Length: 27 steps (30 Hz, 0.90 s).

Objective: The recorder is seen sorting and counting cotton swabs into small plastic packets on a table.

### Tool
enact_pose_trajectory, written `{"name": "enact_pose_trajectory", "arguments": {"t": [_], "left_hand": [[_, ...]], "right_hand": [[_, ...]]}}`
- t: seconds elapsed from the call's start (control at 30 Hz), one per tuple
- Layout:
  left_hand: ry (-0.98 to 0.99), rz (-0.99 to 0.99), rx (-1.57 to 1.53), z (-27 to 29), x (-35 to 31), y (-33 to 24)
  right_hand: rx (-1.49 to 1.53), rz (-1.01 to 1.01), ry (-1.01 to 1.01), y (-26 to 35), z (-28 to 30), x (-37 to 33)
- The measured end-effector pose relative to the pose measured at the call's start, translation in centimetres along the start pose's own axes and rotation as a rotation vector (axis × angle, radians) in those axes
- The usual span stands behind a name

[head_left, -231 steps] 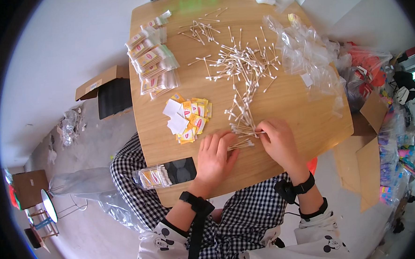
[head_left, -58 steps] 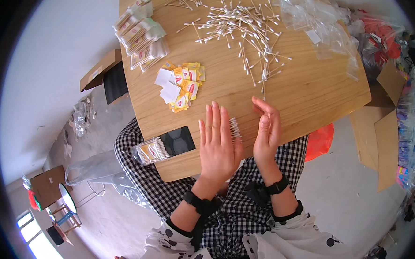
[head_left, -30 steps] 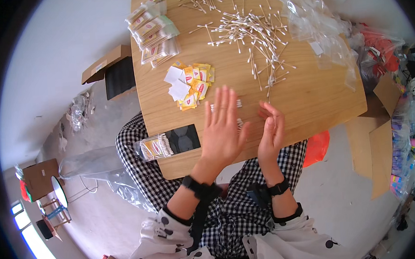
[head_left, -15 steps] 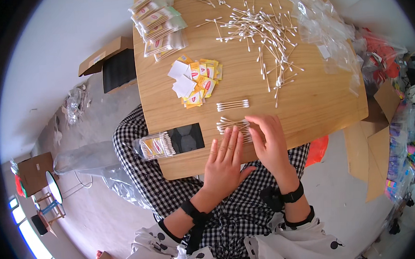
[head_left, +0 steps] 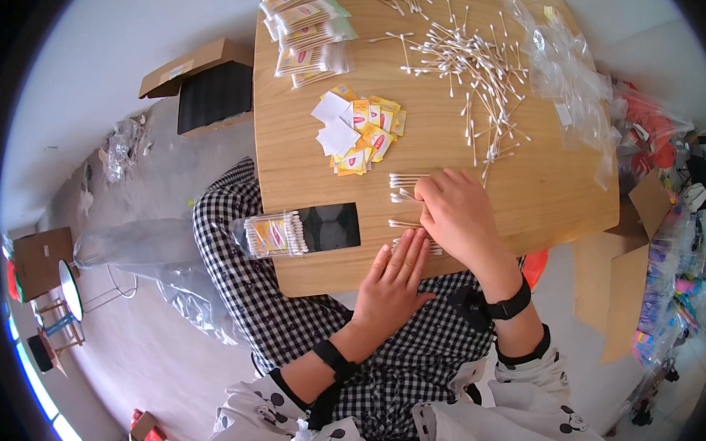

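Observation:
My left hand [head_left: 392, 278] lies flat near the table's front edge, fingers stretched out, its fingertips resting on a small group of cotton swabs [head_left: 405, 223]. They hide part of that group. Just beyond, my right hand [head_left: 458, 213] is closed, with curled fingertips on the right ends of a few swabs [head_left: 404, 195]. Those swabs lie right below a neat row of swabs [head_left: 407, 178]. To the left, a clear pack filled with swabs [head_left: 274, 234] sits on a black pad [head_left: 331, 226].
Loose swabs [head_left: 472, 62] are scattered over the far right of the table [head_left: 560, 202]. Yellow and white cards [head_left: 364, 132] are piled left of centre. Packed swab bags [head_left: 307, 31] are stacked at the far left. Clear plastic bags [head_left: 569, 73] lie along the right edge.
My right hand has moved away from me with a few swabs, parting them from the group under my left hand and bringing them to the row. The whole view has shifted slightly.

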State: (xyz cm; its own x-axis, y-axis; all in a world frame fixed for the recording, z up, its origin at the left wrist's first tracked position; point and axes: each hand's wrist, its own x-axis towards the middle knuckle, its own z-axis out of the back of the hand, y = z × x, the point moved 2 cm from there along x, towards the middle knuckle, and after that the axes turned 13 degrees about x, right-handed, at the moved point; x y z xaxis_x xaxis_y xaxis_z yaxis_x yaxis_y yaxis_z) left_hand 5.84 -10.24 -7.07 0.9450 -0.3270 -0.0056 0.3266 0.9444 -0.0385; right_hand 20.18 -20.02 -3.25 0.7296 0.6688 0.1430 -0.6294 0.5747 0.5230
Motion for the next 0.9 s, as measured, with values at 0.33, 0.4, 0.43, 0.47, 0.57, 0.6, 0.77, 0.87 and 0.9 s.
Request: {"name": "enact_pose_trajectory", "arguments": {"t": [0.33, 0.4, 0.43, 0.47, 0.57, 0.6, 0.77, 0.87, 0.9], "left_hand": [[-0.021, -0.011, -0.008, 0.0, -0.1, 0.1], [-0.020, -0.007, -0.016, -0.2, -0.2, 0.1], [-0.016, -0.010, -0.019, -0.2, -0.2, 0.1], [-0.016, -0.004, -0.021, -0.3, -0.2, 0.2], [-0.042, -0.005, -0.029, -0.2, -0.1, 0.1], [-0.036, -0.007, -0.025, -0.2, -0.2, 0.2], [-0.038, -0.006, -0.029, -0.3, -0.1, 0.1], [-0.019, -0.018, -0.023, -0.2, -0.1, 0.1], [-0.013, -0.017, -0.018, -0.2, -0.1, 0.1]], "right_hand": [[0.128, -0.001, -0.095, -1.0, 1.3, 0.0], [0.127, -0.020, -0.080, -0.3, 2.3, 0.0], [0.128, -0.046, -0.071, 0.1, 2.5, -0.1], [0.128, -0.041, -0.066, 0.3, 2.4, -0.3], [0.081, 0.012, 0.003, 1.1, 1.6, -0.8], [0.080, 0.015, 0.028, 1.1, 1.2, -0.9], [0.144, -0.101, 0.002, 1.0, 1.1, -1.0], [0.136, -0.162, -0.056, 0.5, 1.3, -0.5], [0.131, -0.160, -0.038, 0.2, 1.1, -0.3]]}}
